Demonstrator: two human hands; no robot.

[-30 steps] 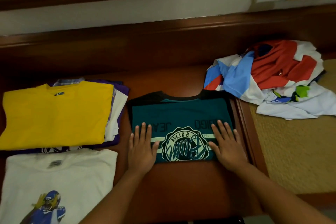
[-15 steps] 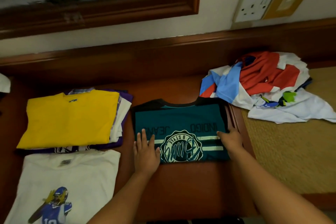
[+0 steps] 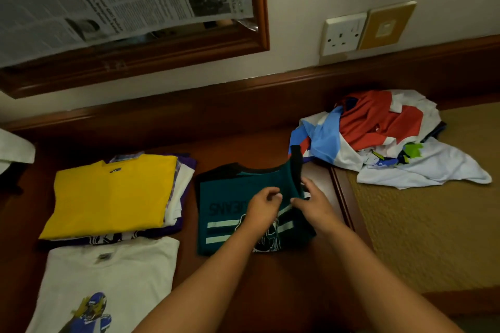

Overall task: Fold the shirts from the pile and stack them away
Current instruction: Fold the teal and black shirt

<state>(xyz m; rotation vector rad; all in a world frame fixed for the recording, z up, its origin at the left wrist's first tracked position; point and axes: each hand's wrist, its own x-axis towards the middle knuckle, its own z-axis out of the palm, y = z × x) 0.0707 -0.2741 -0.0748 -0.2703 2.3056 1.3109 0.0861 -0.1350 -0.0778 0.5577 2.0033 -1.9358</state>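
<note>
Head view: teal shirt [image 3: 230, 203] collar toward wall, right edge lifted.

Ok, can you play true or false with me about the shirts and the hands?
1. The right hand is lifting the right side of the teal shirt. True.
2. A yellow shirt tops the folded stack. True.
3. The unfolded pile lies left of the teal shirt. False: it lies to the right.
4. The left hand rests on the white shirt. False: it is over the teal shirt.
</note>
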